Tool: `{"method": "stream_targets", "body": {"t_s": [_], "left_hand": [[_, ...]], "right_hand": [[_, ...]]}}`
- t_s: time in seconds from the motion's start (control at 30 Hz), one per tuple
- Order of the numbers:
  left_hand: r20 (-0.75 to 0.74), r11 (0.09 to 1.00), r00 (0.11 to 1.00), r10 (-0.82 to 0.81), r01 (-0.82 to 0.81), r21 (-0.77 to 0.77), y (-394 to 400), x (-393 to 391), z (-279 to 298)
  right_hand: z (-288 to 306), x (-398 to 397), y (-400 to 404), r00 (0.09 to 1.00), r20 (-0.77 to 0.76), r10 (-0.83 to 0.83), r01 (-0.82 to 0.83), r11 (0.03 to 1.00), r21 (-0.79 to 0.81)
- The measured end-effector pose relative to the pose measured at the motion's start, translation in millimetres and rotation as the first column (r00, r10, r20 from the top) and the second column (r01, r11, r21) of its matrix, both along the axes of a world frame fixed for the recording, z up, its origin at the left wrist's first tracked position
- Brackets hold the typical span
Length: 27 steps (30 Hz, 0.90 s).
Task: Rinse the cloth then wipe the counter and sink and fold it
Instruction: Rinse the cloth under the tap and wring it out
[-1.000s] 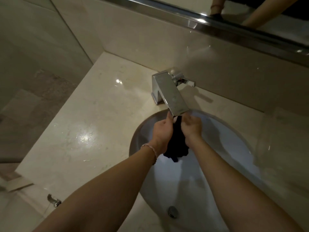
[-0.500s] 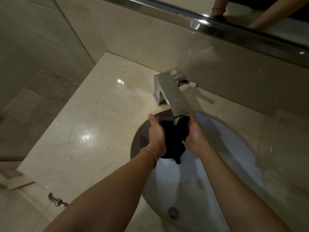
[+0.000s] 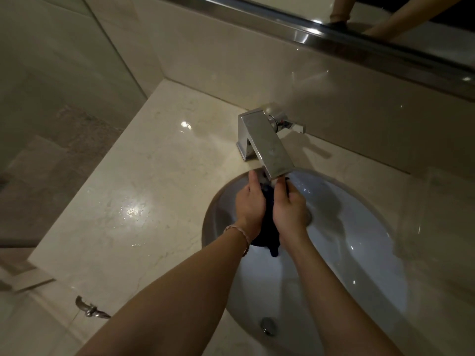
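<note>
**Dark cloth held under the faucet spout**

Dark, near-black cloth [image 3: 267, 222] is bunched between both hands over the back part of the white oval sink [image 3: 359, 253]. Its upper end sits right below the tip of the square chrome faucet [image 3: 264, 142], and a loose tail of it hangs down past the wrists into the basin.

On one side, the left hand [image 3: 250, 205] grips the cloth with its thumb stretched up towards the spout; a thin beaded bracelet [image 3: 240, 235] circles that wrist. On the other side, the right hand [image 3: 289, 210] has its fingers curled round the fabric, the index finger reaching up beside the spout tip. Both hands are pressed close together with the cloth squeezed between them. Whether water is running from the spout cannot be told in this dim light.

Pale marble forms the desk [image 3: 144, 196] around the sink, glossy, with bright reflections and small wet-looking flecks to the left of the basin. A chrome lever handle [image 3: 288, 123] sticks out to the right behind the faucet body. The round metal drain [image 3: 268, 326] lies at the near end of the basin. Along the top runs a mirror [image 3: 411, 19] with a shiny metal lower edge, reflecting the forearms.
</note>
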<state>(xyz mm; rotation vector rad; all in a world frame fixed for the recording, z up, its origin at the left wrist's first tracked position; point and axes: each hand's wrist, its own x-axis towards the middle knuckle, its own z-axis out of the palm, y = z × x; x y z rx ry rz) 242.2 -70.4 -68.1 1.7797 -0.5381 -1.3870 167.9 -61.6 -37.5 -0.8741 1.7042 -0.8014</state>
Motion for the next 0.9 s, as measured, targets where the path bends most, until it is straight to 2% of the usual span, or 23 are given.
{"method": "stream_targets", "body": {"t_s": [0.1,0.17,0.2,0.27,0.37,0.47,0.53,0.57,0.63,0.67,0.73,0.8,0.9], "left_hand": [[0.03,0.997,0.996,0.079,-0.078,-0.008,-7,3,2],[-0.054,0.994,0.993,0.107,-0.108,-0.009,-11,3,4],[-0.083,0.997,0.994,0.073,-0.074,-0.012,-12,1,6],[-0.071,1.0,0.997,0.017,-0.016,0.004,-9,-3,11],[-0.133,0.991,0.989,0.065,-0.047,0.129,-5,-15,20],[-0.03,0.994,0.998,0.055,-0.052,0.093,-9,-11,16],[0.091,0.995,0.995,0.039,-0.047,0.092,-13,3,8],[0.132,0.995,0.991,0.035,-0.046,0.083,-16,10,5],[0.198,0.998,0.98,0.023,-0.032,0.046,-19,14,3],[0.198,0.998,0.98,0.032,-0.042,0.047,-20,12,3],[0.088,0.996,0.996,0.026,-0.034,0.085,-17,2,7],[-0.041,0.995,0.998,-0.039,0.043,0.086,-10,-12,13],[-0.041,0.998,0.998,-0.041,0.043,0.051,-9,-17,11]], "right_hand": [[7,10,3,1.0,-0.003,-0.009,0.009,0.997,-0.08],[3,20,1,0.999,-0.044,-0.028,0.022,0.991,-0.13],[-1,22,-4,0.995,-0.088,-0.054,0.041,0.989,-0.142],[-13,19,-17,0.982,-0.165,-0.091,0.073,0.991,-0.112],[-27,4,-34,0.964,-0.265,-0.007,0.01,1.0,0.011],[-19,9,-35,0.95,-0.311,-0.004,0.018,0.999,0.04],[-8,20,-22,0.96,-0.277,0.028,-0.011,0.998,0.064],[-5,24,-14,0.977,-0.214,0.022,-0.012,0.999,0.05],[3,29,0,0.997,-0.058,-0.057,0.06,0.997,0.058],[4,27,3,0.994,-0.034,-0.108,0.11,0.992,0.059],[3,19,-7,0.984,-0.123,-0.131,0.135,0.99,0.025],[-7,5,-26,0.968,-0.2,-0.149,0.158,0.987,0.033],[-22,-3,-39,0.964,-0.25,-0.091,0.114,0.99,0.077]]}}
